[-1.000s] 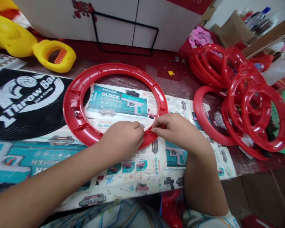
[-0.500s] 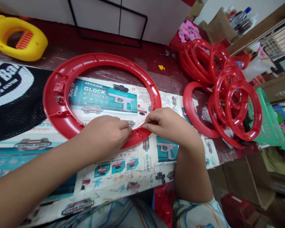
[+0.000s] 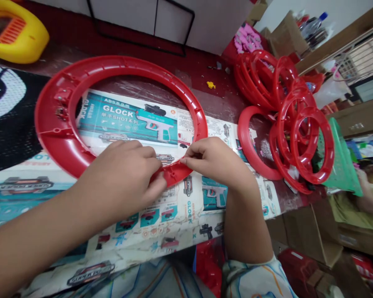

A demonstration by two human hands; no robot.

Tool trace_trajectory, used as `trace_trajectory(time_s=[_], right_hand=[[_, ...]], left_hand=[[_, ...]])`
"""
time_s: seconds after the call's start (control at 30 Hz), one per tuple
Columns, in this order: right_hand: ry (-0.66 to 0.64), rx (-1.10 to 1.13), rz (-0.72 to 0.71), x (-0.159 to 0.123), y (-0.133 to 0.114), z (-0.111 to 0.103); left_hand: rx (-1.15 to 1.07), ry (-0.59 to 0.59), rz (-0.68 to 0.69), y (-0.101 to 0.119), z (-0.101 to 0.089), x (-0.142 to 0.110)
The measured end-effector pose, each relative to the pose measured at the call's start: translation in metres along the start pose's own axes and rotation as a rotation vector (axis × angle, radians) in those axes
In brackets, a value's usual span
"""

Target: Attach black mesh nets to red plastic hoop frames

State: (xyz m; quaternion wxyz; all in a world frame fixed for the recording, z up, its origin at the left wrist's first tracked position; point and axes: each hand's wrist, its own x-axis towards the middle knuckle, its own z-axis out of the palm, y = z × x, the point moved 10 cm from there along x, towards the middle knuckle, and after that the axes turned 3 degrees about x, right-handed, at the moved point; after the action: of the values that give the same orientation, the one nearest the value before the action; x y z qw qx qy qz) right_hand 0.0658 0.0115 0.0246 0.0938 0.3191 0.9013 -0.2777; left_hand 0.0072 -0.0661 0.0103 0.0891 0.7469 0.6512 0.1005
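Observation:
A large red plastic ring point(image 3: 124, 64), its ribbed hollow side facing up, lies on printed packaging sheets point(image 3: 170, 217). Small fittings, partly metallic, sit in its wider left section. My left hand point(image 3: 129, 171) is closed over the ring's near rim, fingers curled at the inner edge and thumb on the outer side. Just to the right, my right hand point(image 3: 207, 157) pinches a thin pale wire point(image 3: 175, 163) at the same rim. The wire runs along the inner edge between my two hands. My fingertips hide part of it.
Several red rings point(image 3: 286, 111) are heaped at the right, beside a green basket point(image 3: 338, 165). A yellow ring-shaped part point(image 3: 25, 41) and black mesh cloth point(image 3: 15, 136) lie at the left. Behind stands a black wire frame point(image 3: 139, 47). Another person's arm point(image 3: 368, 194) shows at far right.
My left hand has shifted left along the rim and its thumb has come away from the wire. The right hand keeps its pinch. The view has moved slightly.

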Motion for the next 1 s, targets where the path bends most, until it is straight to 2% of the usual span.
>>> trace_trajectory(time_s=[0.1,0.23,0.43,0.5,0.63,0.77,0.87,1.0], right_hand=[[0.03,-0.035,-0.025,0.0,-0.002,-0.002],[0.022,-0.048,-0.03,0.001,-0.002,0.0],[0.022,-0.029,-0.013,0.002,-0.006,0.002],[0.022,-0.044,0.018,0.001,-0.004,0.002],[0.007,-0.072,0.038,-0.002,-0.001,0.002],[-0.047,-0.061,-0.031,-0.006,-0.002,0.001],[-0.034,-0.071,-0.089,-0.007,-0.003,-0.004],[0.015,-0.105,-0.084,-0.003,0.0,-0.008]], left_hand=[[-0.039,0.046,-0.046,0.008,-0.001,0.005],[0.09,0.078,-0.083,0.013,0.001,0.014],[0.123,0.241,0.046,0.018,-0.007,0.012],[0.121,0.257,0.076,0.017,-0.008,0.009],[0.096,0.178,0.04,0.007,-0.003,0.009],[0.026,0.083,0.007,-0.003,0.002,0.007],[0.008,0.075,0.029,-0.006,0.001,0.005],[0.035,0.096,0.085,-0.006,-0.001,0.004]])
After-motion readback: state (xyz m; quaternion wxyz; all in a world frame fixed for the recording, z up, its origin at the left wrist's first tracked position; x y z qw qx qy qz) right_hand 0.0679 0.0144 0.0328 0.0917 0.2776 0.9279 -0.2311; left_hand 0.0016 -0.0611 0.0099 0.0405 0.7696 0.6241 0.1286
